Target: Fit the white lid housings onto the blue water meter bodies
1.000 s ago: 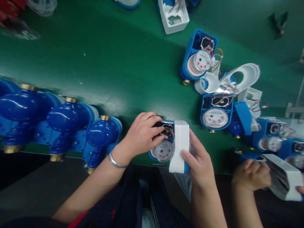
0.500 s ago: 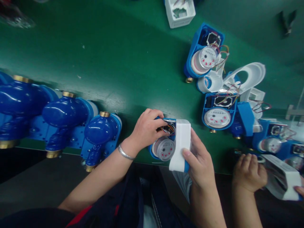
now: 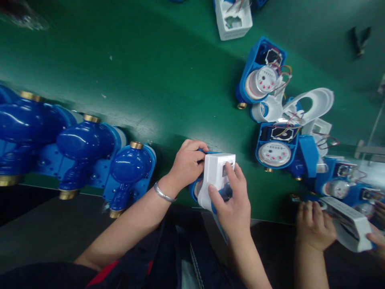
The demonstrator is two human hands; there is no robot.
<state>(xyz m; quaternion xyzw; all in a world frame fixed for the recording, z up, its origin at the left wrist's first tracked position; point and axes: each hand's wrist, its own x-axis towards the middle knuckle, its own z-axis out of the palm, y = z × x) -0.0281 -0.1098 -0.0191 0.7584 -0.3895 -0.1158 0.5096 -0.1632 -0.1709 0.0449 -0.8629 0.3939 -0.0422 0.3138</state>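
A blue water meter rests at the near edge of the green table. A white plastic cover lies over the top of it, hiding the dial. My left hand, with a silver bracelet on the wrist, grips the meter's left side with curled fingers. My right hand presses on the cover, thumb on its near end and fingers across its top.
Three blue meters lie upside down in a row at the left. Open meters with dials and loose wires crowd the right. A white housing sits at the far edge. Another person's hands hold a white cover at the lower right.
The white cover stood on edge to the right of the meter with the dial and wiring showing. It has swung left onto the meter, and my right hand moved over with it.
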